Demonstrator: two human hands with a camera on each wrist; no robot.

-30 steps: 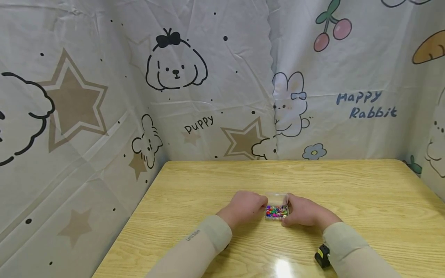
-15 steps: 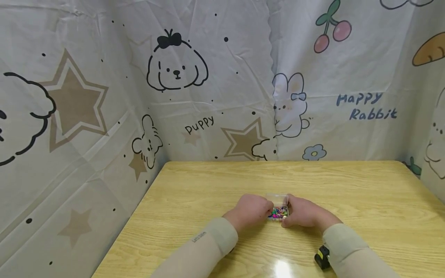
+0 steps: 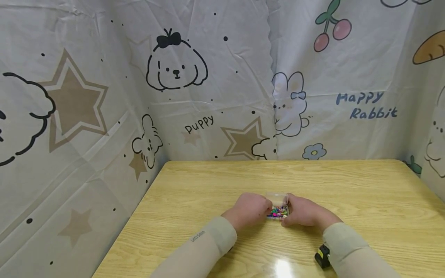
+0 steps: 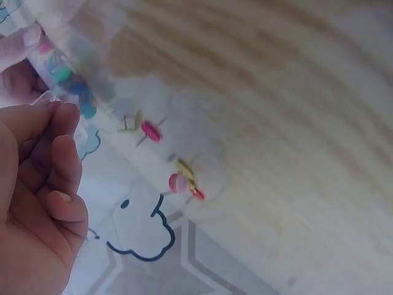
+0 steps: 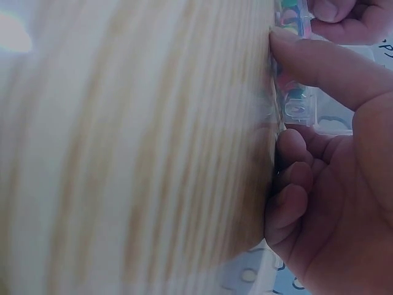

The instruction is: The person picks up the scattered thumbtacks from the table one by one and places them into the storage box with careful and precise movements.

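A small clear plastic box (image 3: 277, 199) lies on the table with its lid raised at the far side. Colourful thumbtacks (image 3: 279, 212) fill it. My right hand (image 3: 304, 211) holds the box at its right side, thumb at the near edge. From the left, my left hand (image 3: 251, 208) reaches over the box's left part, its fingers curled and fingertips at the tacks; whether a tack is between them is hidden. Several loose thumbtacks, among them a pink one (image 4: 150, 131) and a yellow one (image 4: 185, 168), lie on the tabletop in the left wrist view.
The wood-grain table (image 3: 194, 181) backs onto a printed curtain (image 3: 208, 77), which also hangs at both sides. A black object with a yellow mark (image 3: 322, 256) sits at the right sleeve. Light glares on the table's near part (image 3: 283, 267).
My left hand has moved right from the box's left edge over its contents, then drawn back very slightly. The right hand and the box stay in place.
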